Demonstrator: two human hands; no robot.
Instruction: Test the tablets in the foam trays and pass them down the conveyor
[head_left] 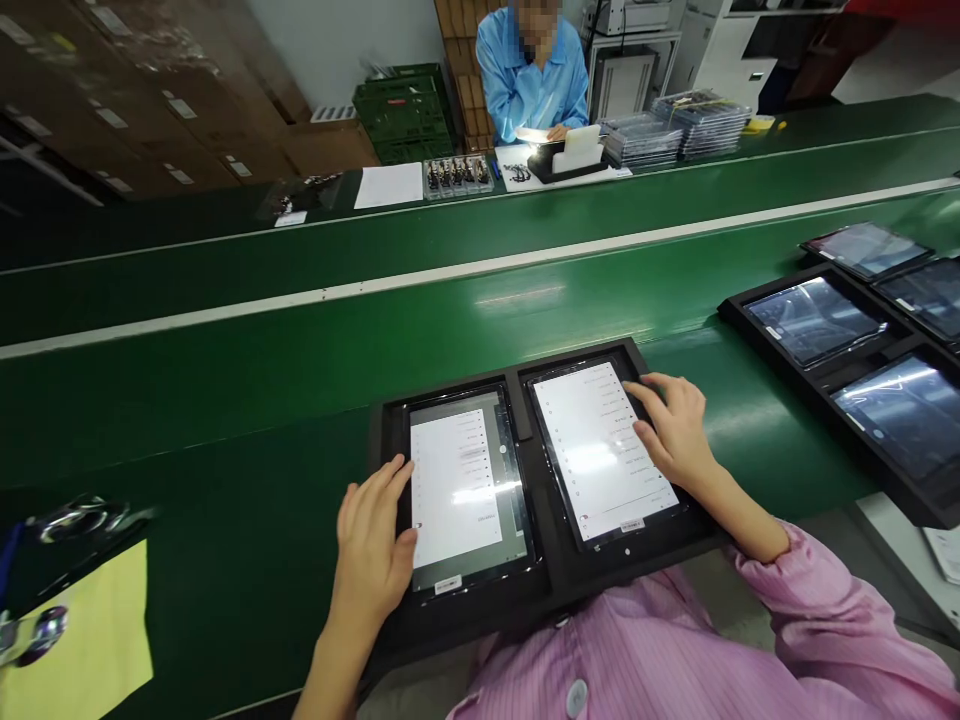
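Two tablets lie side by side in a black tray with two recesses, right in front of me. On the left tablet a white list panel shows over a grey-green background. The right tablet displays a white list across most of its lit screen. My left hand rests at the left edge of the left tablet, fingers stretched out and holding nothing. Over the right edge of the right tablet is my right hand, its thumb and index finger apart near the screen; whether they touch the glass I cannot tell.
To the right, another black tray holds several dark tablets. Yellow paper and shiny items lie at left on the green bench. Across the white strip, a person in blue sits near stacked clear trays.
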